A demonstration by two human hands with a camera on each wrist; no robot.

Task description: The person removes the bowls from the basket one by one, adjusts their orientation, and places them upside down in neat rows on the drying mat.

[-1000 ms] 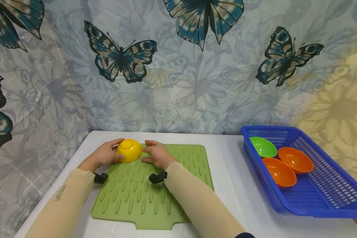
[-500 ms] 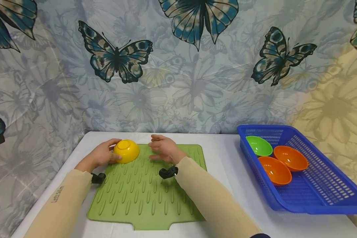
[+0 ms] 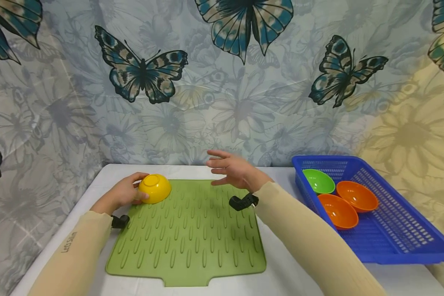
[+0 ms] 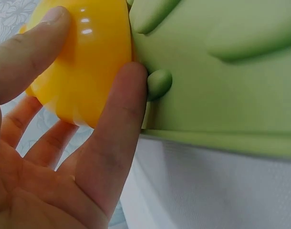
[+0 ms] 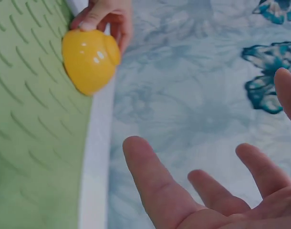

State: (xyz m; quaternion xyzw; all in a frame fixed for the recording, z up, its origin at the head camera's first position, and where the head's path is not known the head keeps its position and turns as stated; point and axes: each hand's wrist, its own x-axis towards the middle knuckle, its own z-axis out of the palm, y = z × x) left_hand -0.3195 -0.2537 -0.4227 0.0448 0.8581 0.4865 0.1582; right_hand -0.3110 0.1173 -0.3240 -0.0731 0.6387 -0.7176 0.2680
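Note:
A yellow bowl lies upside down at the far left corner of the green drying mat. My left hand holds it from its left side. In the left wrist view the fingers spread around the yellow bowl, one fingertip right at the rim by the mat. My right hand is raised above the mat's far right part, fingers spread and holding nothing. From the right wrist view, the bowl and the left hand appear well apart from the right fingers.
A blue plastic basket stands at the right of the white table. In it are a green bowl and two orange bowls, one of them nearer. A butterfly-patterned cloth hangs behind the table.
My right hand has left the yellow bowl's side, moving right and upward with its fingers spreading. The left hand stays at the bowl. The head view has shifted slightly.

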